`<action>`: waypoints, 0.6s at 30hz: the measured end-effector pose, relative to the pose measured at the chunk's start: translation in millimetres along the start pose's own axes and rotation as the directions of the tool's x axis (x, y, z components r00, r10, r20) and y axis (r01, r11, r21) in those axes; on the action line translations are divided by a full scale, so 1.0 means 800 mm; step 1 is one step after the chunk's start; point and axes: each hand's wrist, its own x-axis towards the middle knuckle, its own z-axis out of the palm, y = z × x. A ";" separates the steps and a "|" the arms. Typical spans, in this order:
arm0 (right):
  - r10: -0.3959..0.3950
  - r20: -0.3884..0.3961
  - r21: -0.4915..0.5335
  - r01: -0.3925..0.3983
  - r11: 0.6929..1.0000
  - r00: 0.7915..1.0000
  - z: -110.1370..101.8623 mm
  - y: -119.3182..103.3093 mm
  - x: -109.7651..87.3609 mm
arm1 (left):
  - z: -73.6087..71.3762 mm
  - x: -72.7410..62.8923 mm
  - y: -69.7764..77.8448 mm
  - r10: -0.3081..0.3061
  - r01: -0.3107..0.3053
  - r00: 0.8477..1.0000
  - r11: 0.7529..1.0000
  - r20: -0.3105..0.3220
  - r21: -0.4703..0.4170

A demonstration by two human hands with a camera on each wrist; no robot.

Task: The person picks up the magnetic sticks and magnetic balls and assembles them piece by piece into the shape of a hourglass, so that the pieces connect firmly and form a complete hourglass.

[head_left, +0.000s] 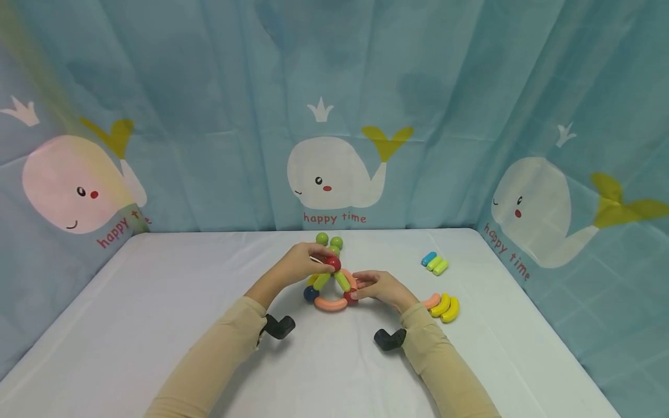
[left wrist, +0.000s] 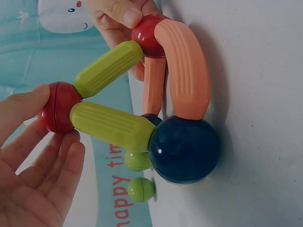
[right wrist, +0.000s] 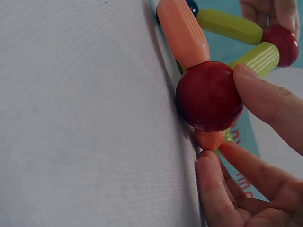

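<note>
A frame of toy rods and balls stands on the table between both hands. My left hand (head_left: 300,264) pinches the upper red ball (left wrist: 59,108) between thumb and fingers. Two straight lime-green rods (left wrist: 113,125) slope down from this ball, one to a navy ball (left wrist: 185,150), the other to a lower red ball (right wrist: 208,97). My right hand (head_left: 385,287) grips that lower ball, thumb on its side and fingertips by the peach rod behind it. A curved peach rod (head_left: 331,304) joins the navy and lower red balls along the front. The frame's back is partly hidden.
Several light-green balls (head_left: 322,238) sit behind the frame. To the right lie a blue rod (head_left: 429,259), two lime rods (head_left: 438,265), a loose peach curved rod (head_left: 431,301) and yellow curved rods (head_left: 450,310). A whale-printed curtain (head_left: 235,145) borders the white table (head_left: 157,302).
</note>
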 end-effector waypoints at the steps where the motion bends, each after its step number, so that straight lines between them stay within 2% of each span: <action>1: 0.000 -0.003 -0.004 0.000 1.000 1.000 0.000 0.000 0.000 | 0.000 0.000 0.000 0.000 0.000 1.000 1.000 0.001 0.003; 9: 0.003 -0.005 0.001 -0.003 1.000 1.000 -0.001 0.000 -0.002 | 0.000 -0.001 0.000 0.005 -0.006 1.000 1.000 0.011 0.005; 13: 0.002 -0.007 0.006 -0.002 1.000 1.000 -0.001 0.000 -0.002 | -0.004 -0.007 -0.012 -0.001 0.002 0.999 0.999 0.036 -0.037; 15: 0.000 -0.007 0.003 0.000 1.000 1.000 0.000 0.000 -0.002 | -0.008 -0.011 -0.024 -0.029 0.032 0.998 0.997 0.054 -0.070; 18: -0.003 -0.003 0.000 0.003 1.000 1.000 0.001 0.000 -0.002 | -0.012 -0.020 -0.045 -0.107 0.116 0.991 0.986 0.078 -0.117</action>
